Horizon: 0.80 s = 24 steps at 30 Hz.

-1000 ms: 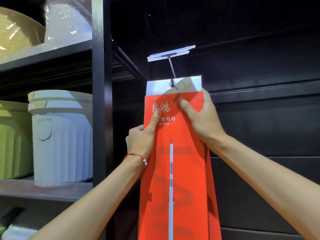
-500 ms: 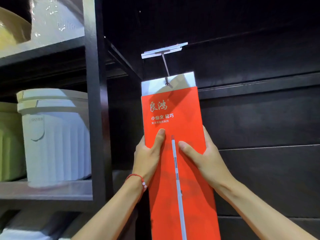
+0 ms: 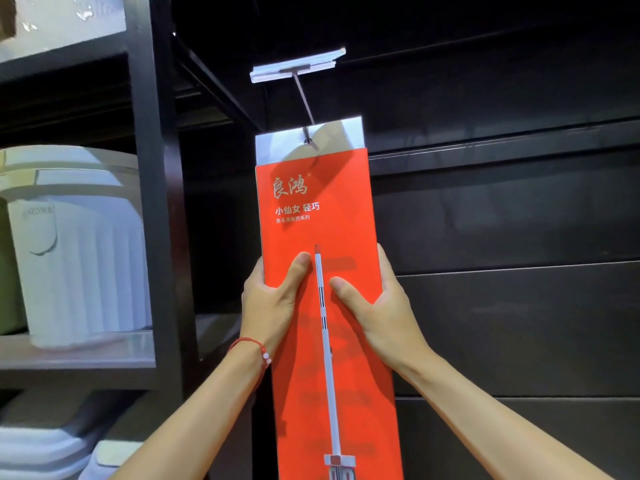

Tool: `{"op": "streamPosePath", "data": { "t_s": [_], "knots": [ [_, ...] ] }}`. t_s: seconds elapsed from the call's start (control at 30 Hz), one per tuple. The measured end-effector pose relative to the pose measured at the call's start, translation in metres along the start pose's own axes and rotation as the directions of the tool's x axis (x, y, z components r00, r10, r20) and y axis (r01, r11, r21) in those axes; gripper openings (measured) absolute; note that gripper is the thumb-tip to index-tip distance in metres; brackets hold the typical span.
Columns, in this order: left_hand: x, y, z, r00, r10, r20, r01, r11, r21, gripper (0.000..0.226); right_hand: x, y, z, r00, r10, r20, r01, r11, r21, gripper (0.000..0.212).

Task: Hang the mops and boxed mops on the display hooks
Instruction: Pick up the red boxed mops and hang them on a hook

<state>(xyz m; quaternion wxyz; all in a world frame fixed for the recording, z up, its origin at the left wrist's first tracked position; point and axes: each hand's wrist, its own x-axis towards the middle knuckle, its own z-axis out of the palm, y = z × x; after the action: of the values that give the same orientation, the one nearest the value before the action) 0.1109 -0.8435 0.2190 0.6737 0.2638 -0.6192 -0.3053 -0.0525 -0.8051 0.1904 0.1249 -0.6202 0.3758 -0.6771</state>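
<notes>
1. Hands hold a tall red boxed mop (image 3: 311,202) by its two long edges, about midway up the part of the box that is in view.
2. The left hand (image 3: 268,303) grips the left edge. Its thumb (image 3: 294,271) lies flat on the red front face, and its fingers wrap out of sight behind the box.
3. The right hand (image 3: 381,306) grips the right edge in the same way, with its thumb (image 3: 346,289) pressed on the front and its fingers running up the side.
4. The two thumbs sit on either side of the white mop handle printed down the middle of the box, close together but not touching.
5. The box hangs upright against the dark slatted wall (image 3: 502,220). The white tab (image 3: 332,136) at its top is threaded on the display hook (image 3: 304,95) through a small hole.
6. The hook's wire slopes up from that hole to a pale label holder (image 3: 294,65) at its front end.
7. A red cord bracelet (image 3: 254,344) circles the left wrist.
8. Left of the box stands a black shelf post (image 3: 156,202). Beyond it a white ribbed bucket (image 3: 79,244) sits on a grey shelf (image 3: 76,355), and a green container (image 3: 8,265) beside it is cut off by the picture's edge.
</notes>
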Motion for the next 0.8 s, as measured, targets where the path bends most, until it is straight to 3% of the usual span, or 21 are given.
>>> {"op": "streamPosePath", "data": {
  "t_s": [0.17,0.3,0.5,0.67,0.8],
  "knots": [
    [-0.001,-0.001,0.005,0.998,0.031,-0.048,-0.031,1.000,0.004,0.050,0.002,0.008,-0.006,0.999,0.032,0.044,-0.030,0.998,-0.059,0.119],
    [0.000,-0.006,0.011,0.989,0.054,-0.139,-0.046,0.997,0.064,0.055,0.001,0.012,-0.016,0.990,0.013,0.143,0.003,0.993,-0.115,0.122],
    [-0.034,-0.023,0.032,0.930,0.143,-0.338,-0.046,0.959,0.279,0.055,-0.036,0.038,-0.038,0.944,0.072,0.321,-0.025,0.988,-0.151,0.108],
    [-0.090,-0.061,0.041,0.900,0.228,-0.372,-0.023,0.876,0.481,0.058,-0.083,0.070,-0.049,0.882,0.155,0.445,-0.064,0.975,-0.212,0.096],
    [-0.120,-0.083,0.049,0.902,0.295,-0.316,0.006,0.723,0.691,0.060,-0.100,0.079,-0.046,0.869,0.188,0.457,-0.114,0.976,-0.184,0.091]
  ]
}}
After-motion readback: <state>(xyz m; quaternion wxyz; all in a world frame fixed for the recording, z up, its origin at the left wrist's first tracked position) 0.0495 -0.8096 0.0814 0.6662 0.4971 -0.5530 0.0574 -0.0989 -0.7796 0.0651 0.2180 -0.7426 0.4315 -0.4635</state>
